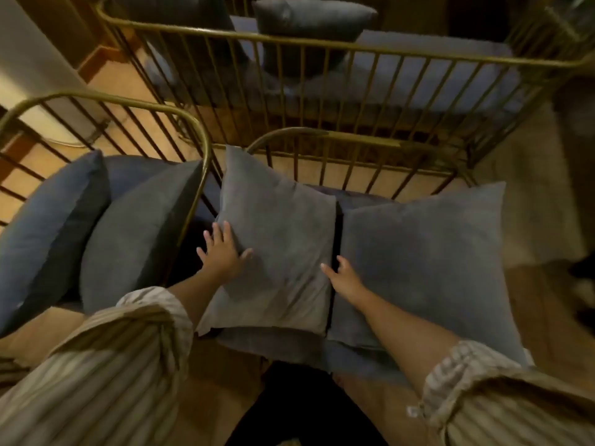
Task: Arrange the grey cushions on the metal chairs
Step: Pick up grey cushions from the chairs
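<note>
Two grey cushions lie side by side on the seat of the gold metal chair (363, 141) in front of me. My left hand (223, 251) rests flat with spread fingers on the left edge of the left cushion (283, 239). My right hand (343, 276) sits at the dark gap between that cushion and the right cushion (428, 259), fingers reaching into the gap. Whether it grips anything is unclear. On the metal chair at the left (106, 99), two darker grey cushions (135, 226) lean upright.
A longer gold metal bench (322, 43) stands behind, with a grey seat pad and a grey cushion (309, 27) on it. Wooden floor shows between the chairs. A pale wall corner is at the upper left.
</note>
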`<state>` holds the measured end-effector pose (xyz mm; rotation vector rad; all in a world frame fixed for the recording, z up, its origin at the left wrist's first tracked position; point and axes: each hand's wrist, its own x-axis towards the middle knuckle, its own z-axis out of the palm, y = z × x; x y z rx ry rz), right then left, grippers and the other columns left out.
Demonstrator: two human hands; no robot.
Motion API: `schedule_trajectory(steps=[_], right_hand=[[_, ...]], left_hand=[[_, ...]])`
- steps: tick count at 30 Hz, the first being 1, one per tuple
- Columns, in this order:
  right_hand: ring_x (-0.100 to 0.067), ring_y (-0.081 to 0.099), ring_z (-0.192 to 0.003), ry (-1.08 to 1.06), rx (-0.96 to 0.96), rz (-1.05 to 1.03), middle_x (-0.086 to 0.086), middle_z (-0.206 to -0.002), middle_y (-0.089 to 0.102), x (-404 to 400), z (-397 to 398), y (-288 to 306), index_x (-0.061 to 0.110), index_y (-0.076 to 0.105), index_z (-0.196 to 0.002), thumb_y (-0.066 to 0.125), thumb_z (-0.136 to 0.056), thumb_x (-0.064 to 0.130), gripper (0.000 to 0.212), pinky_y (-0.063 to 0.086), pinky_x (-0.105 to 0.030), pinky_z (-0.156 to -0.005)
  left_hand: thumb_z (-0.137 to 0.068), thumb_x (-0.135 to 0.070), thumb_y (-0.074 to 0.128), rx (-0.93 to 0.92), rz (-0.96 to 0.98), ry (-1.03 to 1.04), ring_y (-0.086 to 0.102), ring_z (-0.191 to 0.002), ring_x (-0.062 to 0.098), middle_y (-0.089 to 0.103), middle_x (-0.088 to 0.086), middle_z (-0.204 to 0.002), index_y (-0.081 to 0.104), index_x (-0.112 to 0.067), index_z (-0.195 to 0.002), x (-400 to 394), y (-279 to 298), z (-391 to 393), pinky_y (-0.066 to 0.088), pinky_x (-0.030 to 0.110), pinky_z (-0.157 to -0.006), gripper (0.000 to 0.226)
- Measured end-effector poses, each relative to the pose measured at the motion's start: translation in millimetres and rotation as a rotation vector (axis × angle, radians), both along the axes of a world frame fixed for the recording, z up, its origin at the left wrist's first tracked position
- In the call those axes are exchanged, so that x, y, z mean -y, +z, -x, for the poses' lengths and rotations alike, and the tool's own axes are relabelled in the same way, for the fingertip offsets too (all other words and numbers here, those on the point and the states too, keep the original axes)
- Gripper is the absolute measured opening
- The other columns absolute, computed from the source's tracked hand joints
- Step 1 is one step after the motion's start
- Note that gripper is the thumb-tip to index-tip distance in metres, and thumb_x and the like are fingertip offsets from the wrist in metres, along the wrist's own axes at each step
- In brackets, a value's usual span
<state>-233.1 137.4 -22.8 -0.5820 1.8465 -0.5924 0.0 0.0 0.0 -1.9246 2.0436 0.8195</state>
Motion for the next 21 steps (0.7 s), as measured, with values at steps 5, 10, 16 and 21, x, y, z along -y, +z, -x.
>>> schedule_trajectory(steps=[5, 10, 16, 21], right_hand=[[-0.03, 0.034, -0.144, -0.066, 0.014, -0.116, -0.014, -0.158, 0.033, 9, -12, -32, 0.006, 0.027, -0.153, 0.034, -0.102, 0.049, 0.067, 0.028, -0.037, -0.114], [-0.029, 0.031, -0.146, -0.179, 0.041, -0.134, -0.012, -0.159, 0.032, 26, -27, -69, 0.009, 0.028, -0.154, 0.025, -0.1, 0.058, 0.072, 0.02, -0.037, -0.119], [-0.033, 0.03, -0.146, -0.356, -0.012, -0.11, -0.014, -0.16, 0.031, 33, -34, -111, 0.01, 0.026, -0.155, 0.025, -0.097, 0.062, 0.077, 0.019, -0.044, -0.121], [-0.033, 0.023, -0.149, -0.442, 0.036, -0.164, -0.016, -0.162, 0.023, 32, -22, -131, 0.006, 0.023, -0.155, 0.029, -0.095, 0.065, 0.084, 0.014, -0.04, -0.12]], left_hand=[[-0.085, -0.078, 0.044, -0.111, 0.109, 0.217, 0.007, -0.155, 0.041, 0.001, 0.013, -0.17, -0.007, -0.026, -0.16, 14, -25, 6, 0.017, 0.064, -0.119, 0.104], [-0.077, -0.091, 0.029, -0.102, 0.241, 0.268, 0.008, -0.156, 0.036, 0.008, 0.011, -0.17, -0.004, -0.028, -0.16, 20, -49, 3, 0.015, 0.062, -0.12, 0.109], [-0.079, -0.086, 0.041, -0.159, 0.332, 0.266, 0.025, -0.15, 0.038, 0.023, 0.013, -0.164, 0.005, -0.028, -0.159, 35, -71, -6, 0.024, 0.062, -0.116, 0.105], [-0.082, -0.078, 0.052, -0.303, 0.425, 0.269, 0.04, -0.143, 0.034, 0.039, 0.011, -0.157, 0.018, -0.024, -0.158, 33, -78, -14, 0.029, 0.056, -0.115, 0.1]])
